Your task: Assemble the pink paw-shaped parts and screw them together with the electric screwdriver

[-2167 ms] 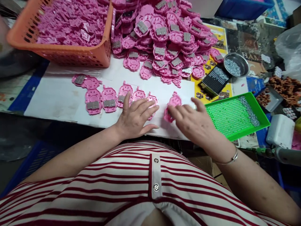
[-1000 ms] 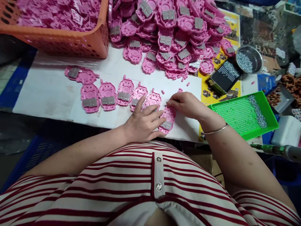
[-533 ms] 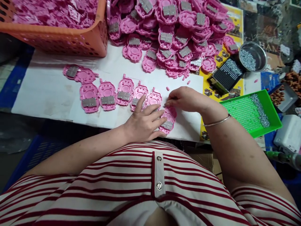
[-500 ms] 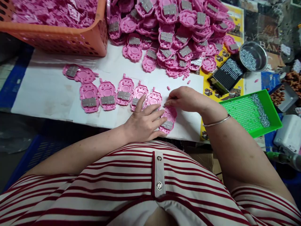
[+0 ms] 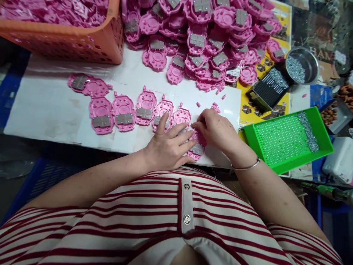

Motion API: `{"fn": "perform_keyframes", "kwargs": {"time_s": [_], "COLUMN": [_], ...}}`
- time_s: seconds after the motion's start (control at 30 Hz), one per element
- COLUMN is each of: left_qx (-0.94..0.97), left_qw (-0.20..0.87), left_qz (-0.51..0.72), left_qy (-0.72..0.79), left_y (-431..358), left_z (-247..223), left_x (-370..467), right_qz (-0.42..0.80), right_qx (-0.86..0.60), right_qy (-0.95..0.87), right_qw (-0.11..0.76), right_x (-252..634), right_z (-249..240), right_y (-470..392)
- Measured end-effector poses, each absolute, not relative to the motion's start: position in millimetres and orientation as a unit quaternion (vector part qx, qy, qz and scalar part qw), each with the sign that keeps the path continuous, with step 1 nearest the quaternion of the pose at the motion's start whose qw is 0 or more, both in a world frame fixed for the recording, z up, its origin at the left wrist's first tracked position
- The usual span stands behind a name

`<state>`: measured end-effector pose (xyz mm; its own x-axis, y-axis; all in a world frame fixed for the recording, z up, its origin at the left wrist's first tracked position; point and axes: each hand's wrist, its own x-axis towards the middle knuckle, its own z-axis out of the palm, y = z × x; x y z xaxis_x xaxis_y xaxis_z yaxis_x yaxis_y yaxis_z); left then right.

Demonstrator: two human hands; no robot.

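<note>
My left hand lies with its fingers spread, fingertips on the left side of the rightmost pink plastic casing, which has a grey metal plate at its near end. Its thumb reaches over the neighbouring casing. At the far end of the rightmost casing, my right hand is closed in a pinch; whatever its fingertips hold is hidden. Leftward runs a row of similar casings with metal plates. Small pink pieces lie beyond my right hand.
A large heap of pink casings fills the back, beside an orange basket of pink parts. At right are a green tray and black tray with screws, plus a metal bowl. A casing pair lies at left.
My right hand has moved slightly towards me and right, its wrist lower, uncovering a small pink piece behind it. My left hand stays on the casings. The view has shifted a little.
</note>
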<state>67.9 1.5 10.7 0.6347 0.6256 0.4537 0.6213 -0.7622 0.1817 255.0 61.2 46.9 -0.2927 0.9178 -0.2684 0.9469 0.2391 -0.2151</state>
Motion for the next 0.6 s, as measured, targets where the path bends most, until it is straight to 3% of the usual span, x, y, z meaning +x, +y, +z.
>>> {"fn": "perform_keyframes", "kwargs": {"time_s": [0.13, 0.33, 0.43, 0.6], "left_qx": [0.903, 0.895, 0.889, 0.877], "left_qw": [-0.005, -0.03, -0.028, -0.011], "left_qz": [0.256, 0.259, 0.26, 0.253], "left_qy": [0.344, 0.363, 0.376, 0.407], "left_y": [1, 3, 5, 8], "left_z": [13, 7, 6, 6], "left_x": [69, 72, 72, 71], "right_qz": [-0.144, -0.216, -0.108, 0.086], "right_qx": [0.6, 0.597, 0.641, 0.694], "right_qy": [0.787, 0.771, 0.758, 0.711], "right_qw": [0.026, -0.044, -0.05, 0.074], "right_x": [255, 262, 277, 320], "right_z": [40, 51, 68, 70], "right_y": [58, 72, 104, 166]}}
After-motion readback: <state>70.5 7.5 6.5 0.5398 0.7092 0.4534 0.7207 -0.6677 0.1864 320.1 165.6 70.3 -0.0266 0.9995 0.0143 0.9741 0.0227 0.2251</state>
